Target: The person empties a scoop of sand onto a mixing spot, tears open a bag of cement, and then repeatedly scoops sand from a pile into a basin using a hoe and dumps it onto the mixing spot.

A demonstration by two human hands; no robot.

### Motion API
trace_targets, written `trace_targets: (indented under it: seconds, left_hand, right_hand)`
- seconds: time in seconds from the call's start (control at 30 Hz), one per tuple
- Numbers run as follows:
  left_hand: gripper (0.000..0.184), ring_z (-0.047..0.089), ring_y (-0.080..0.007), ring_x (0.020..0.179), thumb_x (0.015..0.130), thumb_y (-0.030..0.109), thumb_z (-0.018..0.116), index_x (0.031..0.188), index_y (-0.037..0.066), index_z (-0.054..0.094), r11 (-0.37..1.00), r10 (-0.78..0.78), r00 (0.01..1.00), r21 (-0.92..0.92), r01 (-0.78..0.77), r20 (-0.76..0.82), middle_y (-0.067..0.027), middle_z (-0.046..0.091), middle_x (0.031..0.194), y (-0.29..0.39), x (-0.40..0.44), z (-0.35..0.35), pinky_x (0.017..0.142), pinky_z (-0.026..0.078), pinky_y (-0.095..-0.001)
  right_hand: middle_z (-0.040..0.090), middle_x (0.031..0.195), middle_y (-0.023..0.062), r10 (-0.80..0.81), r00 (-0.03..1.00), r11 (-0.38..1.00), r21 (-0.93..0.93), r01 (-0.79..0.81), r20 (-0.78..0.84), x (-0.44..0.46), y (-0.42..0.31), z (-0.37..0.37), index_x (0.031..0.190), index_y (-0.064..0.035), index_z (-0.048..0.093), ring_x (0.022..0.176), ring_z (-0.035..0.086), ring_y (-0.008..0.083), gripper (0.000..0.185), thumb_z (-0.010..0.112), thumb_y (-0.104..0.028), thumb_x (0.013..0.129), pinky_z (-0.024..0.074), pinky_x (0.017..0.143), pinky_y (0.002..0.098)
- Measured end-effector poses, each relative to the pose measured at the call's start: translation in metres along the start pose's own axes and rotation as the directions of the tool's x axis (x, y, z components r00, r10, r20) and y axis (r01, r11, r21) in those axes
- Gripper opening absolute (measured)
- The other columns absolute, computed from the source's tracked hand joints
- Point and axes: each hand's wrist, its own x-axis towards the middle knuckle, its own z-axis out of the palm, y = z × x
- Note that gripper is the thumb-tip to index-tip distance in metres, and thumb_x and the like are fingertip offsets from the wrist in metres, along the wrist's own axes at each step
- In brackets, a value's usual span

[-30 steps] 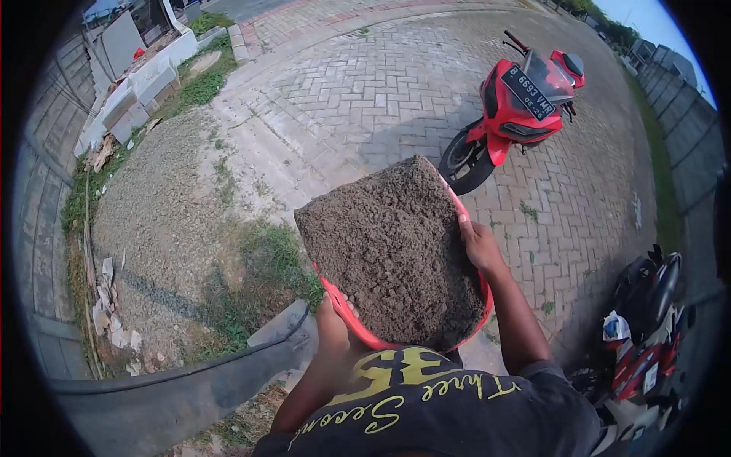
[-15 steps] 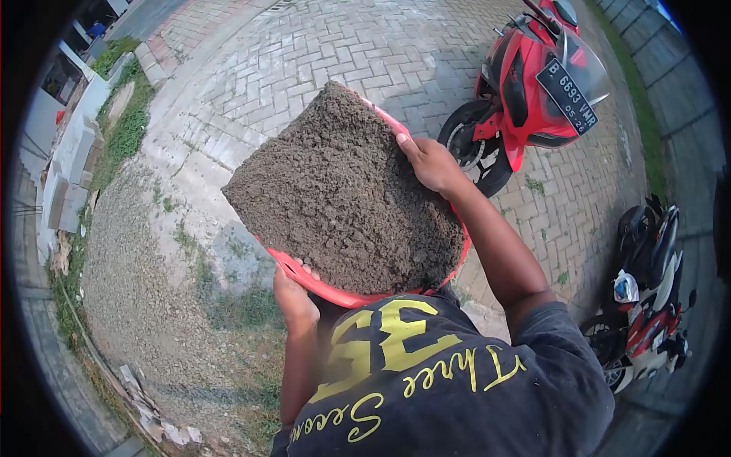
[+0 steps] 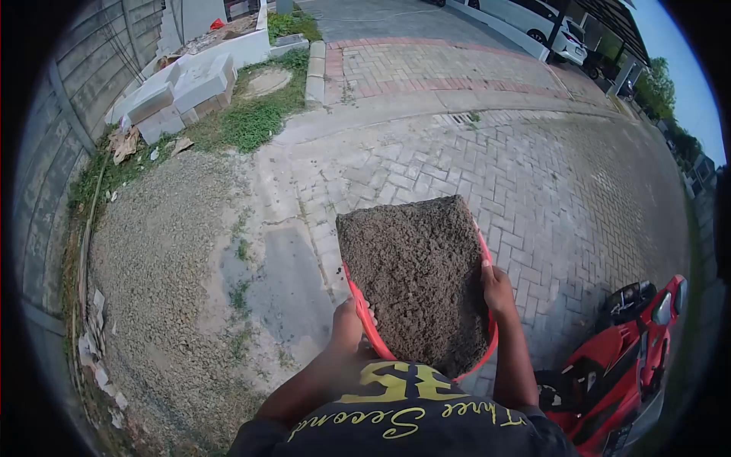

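Note:
Held in front of my torso is a red scoop-shaped plastic pan (image 3: 491, 346), heaped with damp grey-brown sand or mortar (image 3: 415, 274). My left hand (image 3: 350, 324) is closed around its left rim, with some fingertips showing on the inner side. On the opposite rim, my right hand (image 3: 496, 289) grips with the thumb on top and the other fingers mostly hidden. The pan's flat front edge points away from me and is covered by the heap. Its underside is out of sight.
Gravel (image 3: 160, 251) spreads along the left, beside a concrete wall (image 3: 46, 175). Pale blocks (image 3: 179, 87) are stacked at the far left. A red motorcycle (image 3: 617, 365) stands close on my right. Paving bricks (image 3: 533, 175) lie ahead, and a white car (image 3: 533, 19) is parked farther back.
My view has turned left and up. The loaded pan stays in both hands and now points more straight ahead. The red motorcycle has shifted to the lower right of the view.

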Motion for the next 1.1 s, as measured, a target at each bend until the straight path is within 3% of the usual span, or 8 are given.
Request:
trace_targets:
  seconds: [0.17, 0.27, 0.33, 0.57, 0.73, 0.8, 0.93, 1.1]
  left_hand:
    - [0.039, 0.056, -0.0216, 0.063, 0.099, 0.036, 0.031, 0.097, 0.002, 0.051, 0.990, 0.121, 0.993, -0.074, -0.121, -0.012, -0.0094, 0.055, 0.075, 0.127, 0.191, 0.040, 0.062, 0.049, -0.0362]
    - [0.034, 0.053, -0.0197, 0.064, 0.100, 0.034, 0.032, 0.098, 0.004, 0.048, 0.973, 0.209, 0.978, -0.104, -0.208, 0.003, -0.0081, 0.052, 0.077, 0.189, 0.323, 0.079, 0.062, 0.050, -0.0350]
    - [0.035, 0.053, -0.0195, 0.066, 0.100, 0.035, 0.031, 0.097, 0.004, 0.047, 0.979, 0.170, 0.980, -0.095, -0.180, -0.102, -0.0080, 0.052, 0.079, 0.236, 0.391, 0.107, 0.062, 0.049, -0.0349]
    - [0.037, 0.055, -0.0200, 0.070, 0.099, 0.038, 0.033, 0.100, 0.003, 0.047, 0.950, 0.152, 0.950, -0.226, -0.217, -0.274, -0.0086, 0.052, 0.083, 0.374, 0.616, 0.163, 0.063, 0.052, -0.0362]
    - [0.041, 0.058, -0.0226, 0.070, 0.099, 0.039, 0.030, 0.100, 0.002, 0.048, 0.959, 0.108, 0.951, -0.223, -0.177, -0.291, -0.0109, 0.055, 0.083, 0.445, 0.839, 0.179, 0.066, 0.052, -0.0390]
    - [0.043, 0.059, -0.0241, 0.068, 0.100, 0.040, 0.029, 0.098, 0.002, 0.049, 0.933, 0.132, 0.940, -0.282, -0.225, -0.313, -0.0117, 0.056, 0.079, 0.494, 0.931, 0.192, 0.068, 0.051, -0.0399]
    - [0.046, 0.061, -0.0250, 0.066, 0.100, 0.040, 0.026, 0.098, 0.001, 0.051, 0.977, 0.066, 0.963, -0.178, -0.116, -0.260, -0.0116, 0.059, 0.076, 0.610, 1.072, 0.217, 0.069, 0.050, -0.0369]
    - [0.046, 0.061, -0.0250, 0.065, 0.099, 0.039, 0.026, 0.099, 0.001, 0.052, 0.983, 0.092, 0.964, -0.135, -0.129, -0.251, -0.0118, 0.060, 0.077, 0.736, 1.271, 0.245, 0.068, 0.050, -0.0375]
  right_hand:
    - [0.057, 0.072, 0.0222, -0.029, 0.999, 0.998, -0.050, 0.027, -0.039, 0.202, -0.117, 0.048, 0.086, 0.0069, 0.058, 0.069, 0.054, 0.0281, 0.063, 0.039, -0.052, 0.097, 0.0434, 0.069, 0.0401]
    - [0.059, 0.077, 0.0261, -0.198, 0.979, 0.980, -0.029, 0.197, -0.047, 0.362, -0.179, 0.080, 0.087, 0.0067, 0.059, 0.075, 0.059, 0.0356, 0.063, 0.039, -0.052, 0.096, 0.0445, 0.072, 0.0423]
    - [0.061, 0.082, 0.0294, -0.244, 0.969, 0.962, -0.127, 0.240, -0.021, 0.452, -0.219, 0.096, 0.089, 0.0066, 0.060, 0.083, 0.060, 0.0431, 0.062, 0.040, -0.052, 0.096, 0.0446, 0.076, 0.0451]
    - [0.060, 0.087, 0.0319, -0.254, 0.949, 0.948, -0.144, 0.283, 0.188, 0.736, -0.361, 0.160, 0.087, 0.0071, 0.060, 0.089, 0.059, 0.0461, 0.061, 0.041, -0.050, 0.095, 0.0443, 0.079, 0.0456]
    - [0.059, 0.086, 0.0332, -0.297, 0.938, 0.925, -0.188, 0.329, 0.178, 0.946, -0.422, 0.242, 0.086, 0.0072, 0.059, 0.088, 0.058, 0.0474, 0.060, 0.042, -0.049, 0.095, 0.0443, 0.078, 0.0469]
    - [0.059, 0.085, 0.0335, -0.300, 0.938, 0.923, -0.194, 0.331, 0.174, 1.018, -0.445, 0.277, 0.084, 0.0074, 0.058, 0.087, 0.058, 0.0477, 0.058, 0.043, -0.048, 0.096, 0.0441, 0.077, 0.0480]
    - [0.058, 0.082, 0.0331, -0.238, 0.953, 0.947, -0.174, 0.271, 0.188, 1.176, -0.515, 0.318, 0.082, 0.0074, 0.058, 0.084, 0.058, 0.0477, 0.058, 0.044, -0.047, 0.096, 0.0440, 0.074, 0.0480]
    - [0.057, 0.076, 0.0312, -0.259, 0.952, 0.942, -0.177, 0.287, 0.165, 1.375, -0.624, 0.367, 0.081, 0.0077, 0.057, 0.077, 0.059, 0.0465, 0.060, 0.044, -0.049, 0.096, 0.0445, 0.069, 0.0468]
